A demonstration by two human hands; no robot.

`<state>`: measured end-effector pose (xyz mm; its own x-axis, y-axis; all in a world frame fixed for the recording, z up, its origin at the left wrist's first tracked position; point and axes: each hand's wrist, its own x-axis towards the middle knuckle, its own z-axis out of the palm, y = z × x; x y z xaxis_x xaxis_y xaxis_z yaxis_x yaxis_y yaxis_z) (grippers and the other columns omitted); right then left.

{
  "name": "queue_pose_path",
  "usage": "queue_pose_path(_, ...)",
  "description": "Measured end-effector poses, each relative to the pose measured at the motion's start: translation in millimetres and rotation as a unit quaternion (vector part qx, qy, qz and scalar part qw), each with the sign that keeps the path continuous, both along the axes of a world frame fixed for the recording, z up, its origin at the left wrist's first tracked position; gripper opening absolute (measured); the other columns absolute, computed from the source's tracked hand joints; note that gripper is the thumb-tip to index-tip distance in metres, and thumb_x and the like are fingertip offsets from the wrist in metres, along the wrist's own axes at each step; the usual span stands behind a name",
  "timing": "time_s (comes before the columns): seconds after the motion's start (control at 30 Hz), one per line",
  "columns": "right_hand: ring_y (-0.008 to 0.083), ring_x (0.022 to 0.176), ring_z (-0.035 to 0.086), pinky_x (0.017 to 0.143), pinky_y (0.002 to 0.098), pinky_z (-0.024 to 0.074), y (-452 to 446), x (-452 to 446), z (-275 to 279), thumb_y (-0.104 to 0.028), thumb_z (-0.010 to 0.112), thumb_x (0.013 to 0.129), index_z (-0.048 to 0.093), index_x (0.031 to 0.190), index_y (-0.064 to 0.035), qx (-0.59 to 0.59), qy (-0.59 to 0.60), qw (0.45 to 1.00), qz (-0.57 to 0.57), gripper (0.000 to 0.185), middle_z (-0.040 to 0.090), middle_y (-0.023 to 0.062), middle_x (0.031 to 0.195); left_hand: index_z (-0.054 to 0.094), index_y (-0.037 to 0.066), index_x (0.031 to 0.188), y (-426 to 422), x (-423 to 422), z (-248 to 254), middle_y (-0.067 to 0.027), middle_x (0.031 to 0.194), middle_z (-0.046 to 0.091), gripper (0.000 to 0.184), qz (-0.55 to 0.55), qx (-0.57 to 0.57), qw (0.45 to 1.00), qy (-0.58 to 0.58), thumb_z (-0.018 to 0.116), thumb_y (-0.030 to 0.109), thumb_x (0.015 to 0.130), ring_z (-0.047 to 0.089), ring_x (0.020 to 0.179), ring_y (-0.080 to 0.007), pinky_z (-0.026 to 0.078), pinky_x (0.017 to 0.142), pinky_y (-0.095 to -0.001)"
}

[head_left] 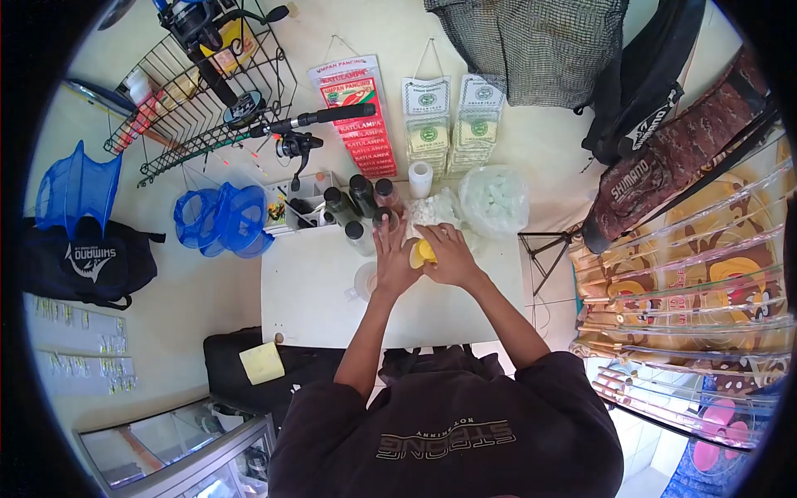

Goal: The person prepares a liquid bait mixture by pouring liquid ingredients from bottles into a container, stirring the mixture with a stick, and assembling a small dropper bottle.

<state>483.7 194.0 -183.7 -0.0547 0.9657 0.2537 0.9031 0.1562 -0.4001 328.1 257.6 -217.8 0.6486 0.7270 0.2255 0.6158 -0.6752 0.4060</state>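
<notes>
The yellow plastic piece (427,250), perhaps a funnel, is held above the white tabletop (452,319) between the person's two hands, near the middle of the view. The right grip (451,253) grasps it, fingers bent over its far side. The left grip (397,264) is just beside it, thumb toward the piece and fingers stretched forward to the nearest of the dark-capped bottles (362,197); whether it also grasps the piece or touches a bottle, I cannot tell. A clear cup (364,282) stands near the left wrist, partly hidden by it. Beyond the right grip lie a clear bag of white pieces (437,207) and a knotted-looking plastic bag with pale green contents (494,201); a white cylinder (420,179) stands behind them. A white divided tray (309,199) sits left of the bottles. On the wall hang red Katulampa bait packets (359,120), and a fishing rod with a reel (295,148) crosses before them.
</notes>
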Motion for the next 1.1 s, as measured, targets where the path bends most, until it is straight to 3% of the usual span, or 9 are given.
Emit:
queue_pose_path(0.07,0.0329,0.106,0.048,0.092,0.0435,0.0388,-7,-7,3,-0.032,0.075,0.068,0.054,0.122,-0.0066,0.077,0.018,0.997,-0.007,0.063,0.055,0.0111,0.111,0.067,0.008,0.115,-7,-1,-2,-0.0127,0.157,0.025,0.055,0.005,-0.001,1.000,-0.014,0.082,0.030,0.067,0.003,0.148,-0.0396,0.000,0.117,-0.0612)
queue_pose_path(0.13,0.0332,0.108,0.047,0.096,0.0448,0.0375,-11,-10,0,-0.023,0.071,0.069,0.052,0.125,-0.0052,-0.037,0.031,0.994,-0.095,0.061,0.055,0.0122,0.113,0.063,0.008,0.121,-13,0,-1,-0.0130,0.157,0.026,0.060,0.008,-0.002,1.000,-0.024,0.081,0.030,0.068,0.004,0.148,-0.0403,0.000,0.117,-0.0612)
queue_pose_path(0.27,0.0340,0.109,0.046,0.097,0.0451,0.0370,-17,0,-8,-0.021,0.071,0.072,0.049,0.129,-0.0043,-0.026,0.098,0.994,-0.037,0.064,0.054,0.0129,0.118,0.058,0.008,0.129,-25,2,-6,-0.0127,0.156,0.029,0.066,0.007,0.026,0.999,-0.026,0.079,0.030,0.071,0.007,0.148,-0.0408,0.000,0.117,-0.0609)
queue_pose_path(0.33,0.0343,0.113,0.046,0.099,0.0433,0.0372,-22,1,-1,-0.022,0.071,0.074,0.047,0.133,-0.0041,0.066,0.094,0.993,-0.016,0.066,0.054,0.0133,0.122,0.054,0.008,0.134,-28,4,-7,-0.0110,0.152,0.038,0.068,-0.002,0.003,0.998,-0.059,0.077,0.030,0.074,0.012,0.147,-0.0398,0.000,0.117,-0.0605)
queue_pose_path(0.53,0.0336,0.118,0.044,0.101,0.0435,0.0367,-26,12,-6,-0.027,0.073,0.075,0.046,0.135,-0.0056,0.002,0.093,0.996,-0.013,0.069,0.055,0.0126,0.121,0.054,0.008,0.134,-38,12,-17,-0.0091,0.134,0.058,0.066,0.006,-0.021,0.998,-0.055,0.076,0.032,0.076,0.022,0.145,-0.0348,-0.001,0.116,-0.0598)
queue_pose_path(0.67,0.0333,0.116,0.044,0.100,0.0435,0.0373,-36,8,2,-0.024,0.074,0.074,0.051,0.132,-0.0073,0.047,0.047,0.996,-0.051,0.064,0.055,0.0123,0.118,0.055,0.009,0.133,-46,16,-15,-0.0092,0.129,0.061,0.066,0.031,-0.025,0.997,-0.071,0.076,0.033,0.076,0.023,0.144,-0.0337,0.000,0.116,-0.0602)
queue_pose_path(0.77,0.0334,0.115,0.045,0.100,0.0425,0.0380,-33,15,-4,-0.019,0.075,0.073,0.057,0.125,-0.0079,-0.058,0.028,0.994,-0.091,0.056,0.055,0.0122,0.115,0.054,0.010,0.133,-47,17,-13,-0.0090,0.128,0.061,0.065,0.041,-0.030,0.997,-0.059,0.075,0.034,0.076,0.025,0.143,-0.0331,0.002,0.116,-0.0607)
queue_pose_path(0.93,0.0334,0.113,0.045,0.100,0.0429,0.0383,-38,30,-1,-0.016,0.074,0.071,0.059,0.120,-0.0100,0.051,0.134,0.989,0.031,0.051,0.053,0.0118,0.116,0.054,0.010,0.132,-45,15,-12,-0.0090,0.126,0.062,0.064,0.057,-0.029,0.997,-0.054,0.074,0.037,0.078,0.032,0.138,-0.0339,0.011,0.114,-0.0616)
queue_pose_path(1.1,0.0331,0.112,0.045,0.098,0.0435,0.0388,-49,32,-42,-0.016,0.074,0.072,0.058,0.120,-0.0098,0.097,0.112,0.986,-0.072,0.051,0.053,0.0111,0.116,0.051,0.008,0.135,-42,6,-14,-0.0103,0.129,0.060,0.070,0.078,-0.026,0.996,-0.045,0.074,0.043,0.079,0.032,0.137,-0.0350,0.016,0.114,-0.0586)
